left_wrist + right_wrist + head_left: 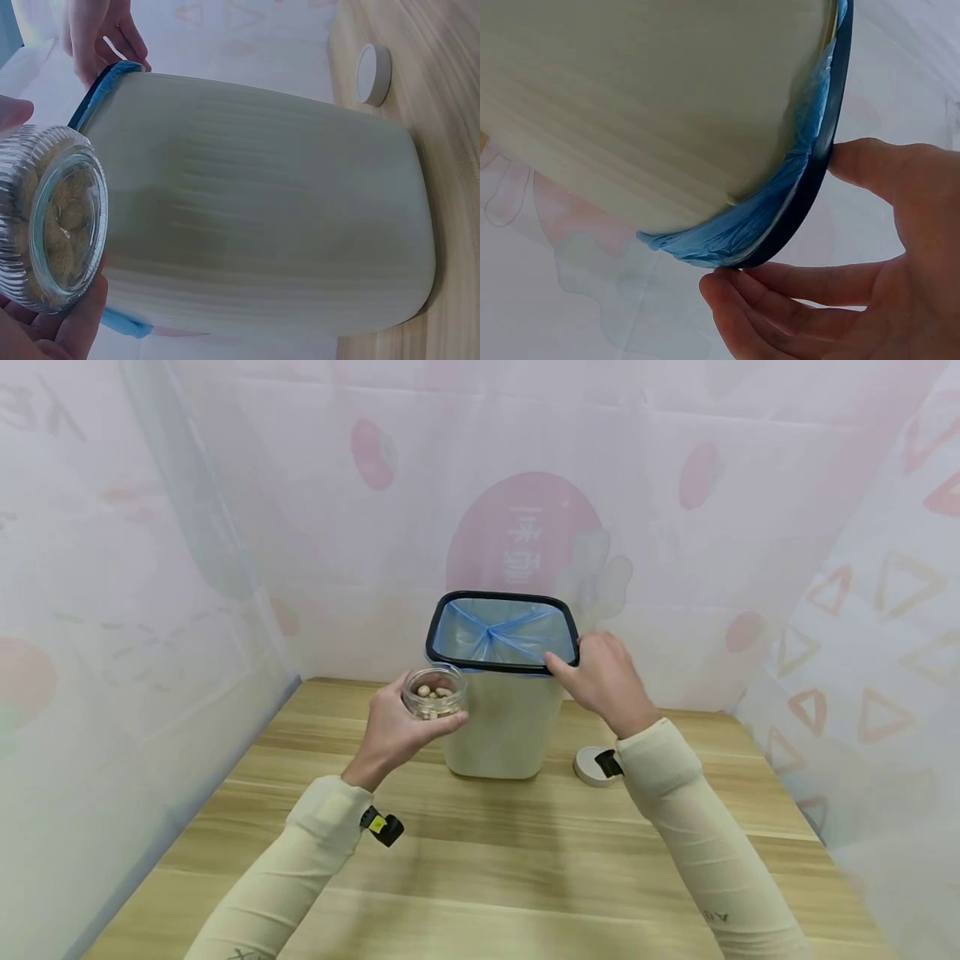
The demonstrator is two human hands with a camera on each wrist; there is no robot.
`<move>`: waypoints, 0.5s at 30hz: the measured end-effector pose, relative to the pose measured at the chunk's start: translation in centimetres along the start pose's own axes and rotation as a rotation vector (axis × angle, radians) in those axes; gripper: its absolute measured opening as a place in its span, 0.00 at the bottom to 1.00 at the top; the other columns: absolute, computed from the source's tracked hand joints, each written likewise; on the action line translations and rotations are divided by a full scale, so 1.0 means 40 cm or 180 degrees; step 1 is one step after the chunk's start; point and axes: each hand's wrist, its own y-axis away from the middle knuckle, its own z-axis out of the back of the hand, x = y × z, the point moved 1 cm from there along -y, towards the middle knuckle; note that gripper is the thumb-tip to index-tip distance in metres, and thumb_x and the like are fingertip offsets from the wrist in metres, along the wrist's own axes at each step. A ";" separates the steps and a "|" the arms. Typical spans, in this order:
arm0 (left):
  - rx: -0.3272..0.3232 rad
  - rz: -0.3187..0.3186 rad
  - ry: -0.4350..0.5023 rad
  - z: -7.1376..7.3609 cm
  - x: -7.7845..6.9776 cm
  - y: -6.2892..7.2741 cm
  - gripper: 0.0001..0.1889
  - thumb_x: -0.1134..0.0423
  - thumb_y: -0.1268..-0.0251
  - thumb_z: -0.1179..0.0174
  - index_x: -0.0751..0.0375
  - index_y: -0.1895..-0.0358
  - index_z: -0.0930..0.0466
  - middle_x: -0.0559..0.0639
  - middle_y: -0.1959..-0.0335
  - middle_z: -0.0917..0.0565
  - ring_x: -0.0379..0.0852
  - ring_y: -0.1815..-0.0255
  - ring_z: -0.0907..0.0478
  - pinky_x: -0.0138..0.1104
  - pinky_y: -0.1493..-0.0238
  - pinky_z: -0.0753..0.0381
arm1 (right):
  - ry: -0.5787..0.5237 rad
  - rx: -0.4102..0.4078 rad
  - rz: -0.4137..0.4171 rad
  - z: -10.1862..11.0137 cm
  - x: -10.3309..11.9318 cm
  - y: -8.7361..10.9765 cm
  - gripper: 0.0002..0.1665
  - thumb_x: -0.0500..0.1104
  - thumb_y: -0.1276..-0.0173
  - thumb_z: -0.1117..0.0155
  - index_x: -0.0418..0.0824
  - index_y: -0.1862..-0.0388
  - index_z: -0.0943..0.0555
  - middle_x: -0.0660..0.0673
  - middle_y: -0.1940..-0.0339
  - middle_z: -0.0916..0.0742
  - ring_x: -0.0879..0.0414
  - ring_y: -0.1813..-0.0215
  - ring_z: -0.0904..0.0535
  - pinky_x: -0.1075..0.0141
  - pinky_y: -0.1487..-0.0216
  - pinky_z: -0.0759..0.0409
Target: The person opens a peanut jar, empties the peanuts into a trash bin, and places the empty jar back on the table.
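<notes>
My left hand (393, 722) holds a clear glass jar (435, 713), thumb on one side and fingers round the other. Pale, nut-like pieces (433, 692) lie inside it, and no lid covers its mouth. In the left wrist view the ribbed jar (56, 217) shows its base. Beside the jar stands a cream trash bin (501, 727) with a black rim (487, 667) and a blue liner bag (468, 631). With thumb and fingers, my right hand (603, 677) grips the rim's right corner; the right wrist view shows the liner (750, 217) bunched under the rim.
A round white lid (592, 766) lies on the wooden table (480, 868), right of the bin, close to the right wrist's black strap (609, 764). Printed curtains (315, 518) surround the table at the back and both sides.
</notes>
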 end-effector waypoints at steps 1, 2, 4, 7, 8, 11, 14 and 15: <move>-0.0010 -0.0013 0.0003 0.000 -0.002 -0.002 0.29 0.55 0.51 0.16 0.56 0.44 0.17 0.50 0.51 0.10 0.45 0.55 0.15 0.28 0.56 0.18 | 0.0034 -0.0001 0.0000 0.000 0.000 -0.008 0.29 0.55 0.24 0.39 0.36 0.79 0.29 0.39 0.74 0.22 0.38 0.57 0.21 0.47 0.52 0.23; -0.0020 -0.0031 0.0005 0.000 -0.005 -0.005 0.29 0.56 0.51 0.16 0.56 0.44 0.17 0.50 0.51 0.10 0.45 0.55 0.15 0.27 0.56 0.18 | 0.0066 0.0008 0.0000 0.000 0.000 -0.017 0.29 0.54 0.24 0.39 0.37 0.81 0.31 0.39 0.76 0.23 0.38 0.58 0.21 0.47 0.52 0.23; -0.0031 -0.0067 0.0017 0.000 -0.009 -0.008 0.29 0.56 0.51 0.16 0.57 0.44 0.17 0.50 0.51 0.10 0.45 0.54 0.15 0.27 0.56 0.18 | 0.0139 0.0053 -0.0017 0.001 0.001 -0.032 0.30 0.54 0.24 0.40 0.39 0.82 0.32 0.40 0.76 0.23 0.37 0.58 0.21 0.47 0.51 0.22; -0.0036 -0.0101 0.0038 0.000 -0.013 -0.013 0.29 0.57 0.51 0.16 0.56 0.45 0.16 0.49 0.52 0.09 0.44 0.54 0.15 0.27 0.55 0.18 | 0.0222 0.0162 -0.0099 0.002 0.002 -0.051 0.30 0.55 0.23 0.41 0.39 0.82 0.31 0.39 0.74 0.22 0.39 0.59 0.21 0.48 0.52 0.21; -0.0035 -0.0115 0.0040 0.000 -0.015 -0.014 0.29 0.57 0.51 0.16 0.56 0.45 0.16 0.49 0.52 0.09 0.44 0.54 0.15 0.27 0.55 0.18 | 0.0240 0.0182 -0.0118 0.003 0.003 -0.056 0.30 0.55 0.23 0.41 0.39 0.82 0.30 0.39 0.74 0.23 0.40 0.61 0.22 0.49 0.53 0.21; -0.0030 -0.0149 0.0036 0.000 -0.017 -0.018 0.29 0.57 0.51 0.16 0.57 0.45 0.16 0.50 0.52 0.09 0.44 0.54 0.15 0.27 0.54 0.18 | 0.0294 0.0248 -0.0174 0.004 0.003 -0.074 0.30 0.55 0.23 0.42 0.40 0.83 0.32 0.42 0.77 0.25 0.45 0.67 0.25 0.55 0.61 0.23; -0.0038 -0.0166 0.0024 0.000 -0.018 -0.020 0.29 0.58 0.51 0.16 0.58 0.44 0.16 0.51 0.51 0.09 0.44 0.54 0.15 0.26 0.54 0.18 | 0.0294 0.0308 -0.0227 0.004 0.003 -0.092 0.30 0.54 0.23 0.43 0.43 0.84 0.34 0.46 0.80 0.29 0.49 0.72 0.28 0.60 0.67 0.27; -0.0039 -0.0165 0.0023 0.000 -0.018 -0.021 0.29 0.58 0.51 0.16 0.58 0.44 0.16 0.51 0.51 0.09 0.44 0.54 0.15 0.26 0.54 0.18 | 0.0292 0.0330 -0.0242 0.003 0.004 -0.098 0.30 0.53 0.23 0.43 0.43 0.85 0.35 0.47 0.81 0.30 0.50 0.74 0.29 0.61 0.69 0.28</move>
